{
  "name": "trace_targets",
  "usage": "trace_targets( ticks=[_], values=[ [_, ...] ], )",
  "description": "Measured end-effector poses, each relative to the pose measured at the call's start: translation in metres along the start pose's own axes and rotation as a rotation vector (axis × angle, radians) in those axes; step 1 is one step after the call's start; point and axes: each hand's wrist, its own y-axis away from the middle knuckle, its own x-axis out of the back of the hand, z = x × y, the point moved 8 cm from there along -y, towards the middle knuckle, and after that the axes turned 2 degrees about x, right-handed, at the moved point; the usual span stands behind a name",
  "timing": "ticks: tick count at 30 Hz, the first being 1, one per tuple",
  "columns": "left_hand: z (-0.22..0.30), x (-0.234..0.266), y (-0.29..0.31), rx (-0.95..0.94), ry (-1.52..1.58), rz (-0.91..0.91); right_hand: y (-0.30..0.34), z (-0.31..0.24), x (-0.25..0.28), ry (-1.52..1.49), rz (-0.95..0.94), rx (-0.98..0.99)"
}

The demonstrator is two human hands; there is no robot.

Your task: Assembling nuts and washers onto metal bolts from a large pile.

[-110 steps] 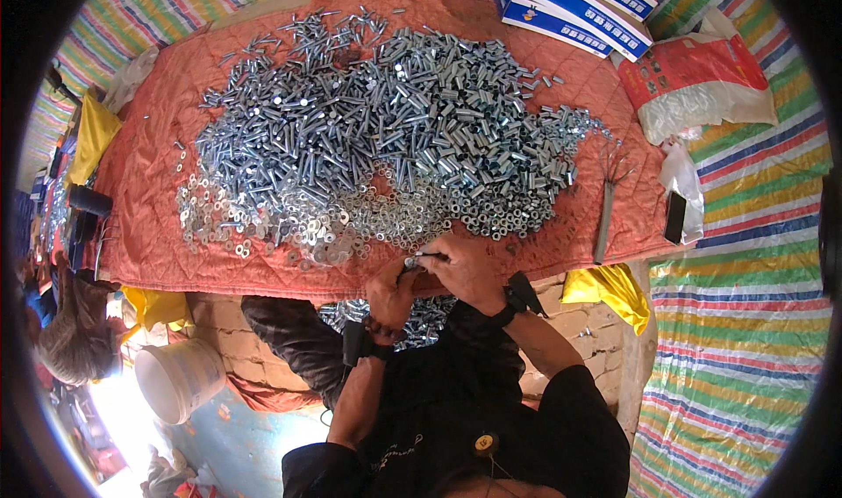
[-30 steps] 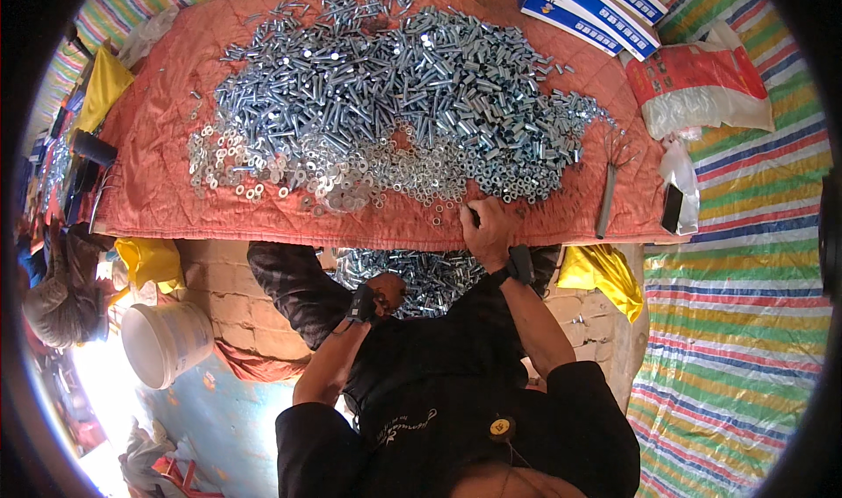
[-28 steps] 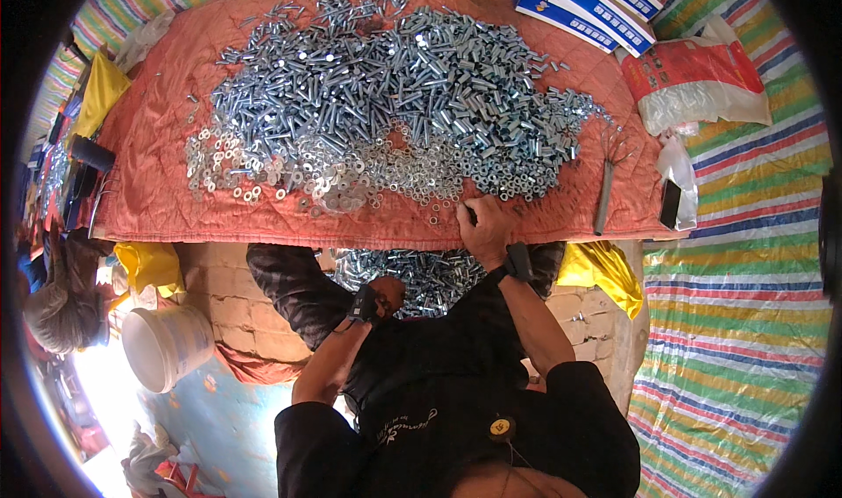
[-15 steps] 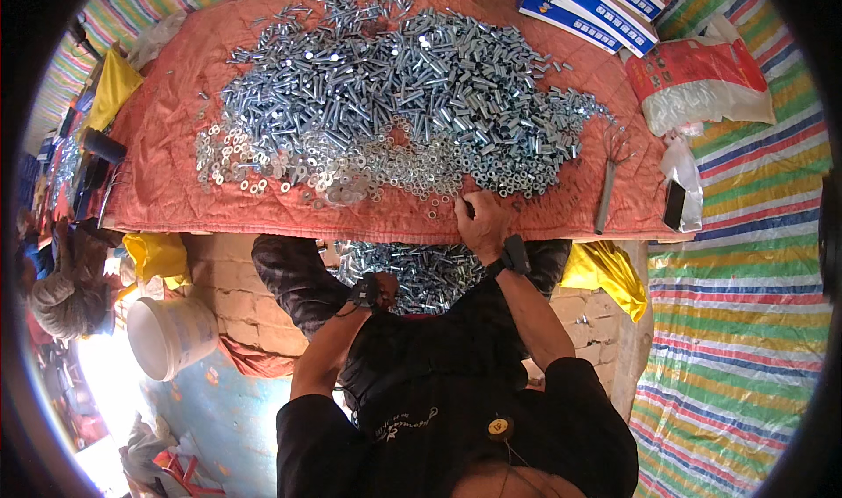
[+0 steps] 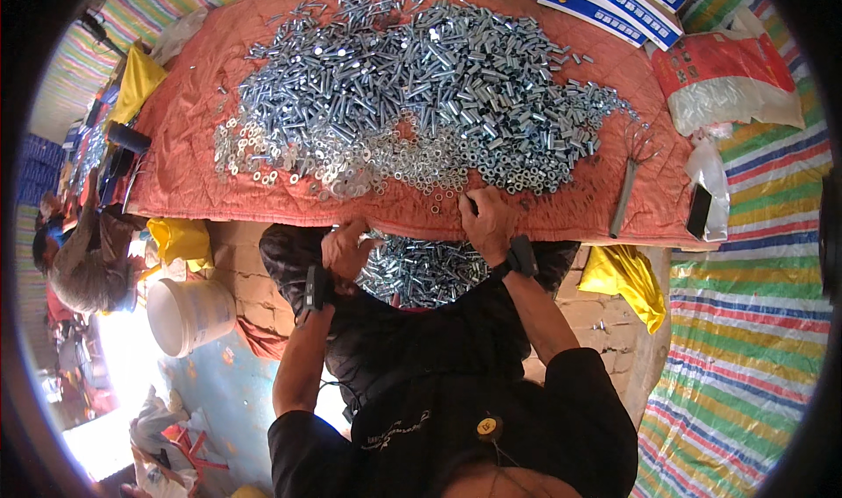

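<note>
Presently, at the near edge of the red cloth (image 5: 189, 147), the left hand (image 5: 345, 250) is half-curled, contents hidden; the right hand (image 5: 491, 223) is half-curled by a dark piece (image 5: 473, 205), grip uncertain. Washers (image 5: 412, 160) lie on the cloth beyond both; light fingertip pinching probably suits them.

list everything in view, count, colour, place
Quilted cloth: one, red, centre
Long metal bolts: many, silver, centre
Tubular metal sleeves: many, grey, centre right
Flat metal washers, thick nuts: many, silver, nearside
Metal hardware heap: one, silver, at lap
Cardboard boxes: several, blue and white, top right
Printed plastic bag: one, red and white, right
Tined metal tool: one, grey, right
Flat rectangular object: one, black, right
Plastic bucket: one, white, lower left
Crumpled sheets: three, yellow, both sides
Striped sheeting: uncounted, multicoloured, both sides
Left hand: one, bare, cloth edge
Right hand: one, bare, over cloth
</note>
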Motion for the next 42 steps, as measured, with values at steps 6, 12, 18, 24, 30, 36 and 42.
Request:
trace_targets(
  ticks=[6, 12, 18, 24, 30, 36, 42],
  values=[
    [0.001, -0.008, -0.027, 0.130, -0.012, 0.027, -0.005, 0.003, 0.006, -0.053, -0.003, 0.017],
    [-0.009, -0.018, -0.028, 0.068, -0.060, -0.011, -0.005, 0.004, 0.023, -0.149, 0.005, -0.004],
    [-0.005, -0.009, -0.031, 0.108, -0.092, -0.079, -0.040, 0.101, 0.148, 0.126, 0.262, -0.231],
    [-0.005, -0.017, -0.032, 0.086, -0.074, -0.147, -0.010, 0.224, 0.198, 0.757, 0.263, -0.543],
    [0.069, -0.064, -0.016, 0.078, 0.355, -0.591, 0.027, 0.196, 0.191, 0.172, 0.380, -0.505],
    [0.139, -0.145, 0.036, 0.448, 1.169, -1.011, 0.103, 0.041, 0.138, -0.349, 0.439, -0.738],
    [0.203, -0.148, 0.086, 0.193, 1.264, -1.056, 0.157, -0.006, 0.114, -0.499, 0.437, -0.875]
  ],
)
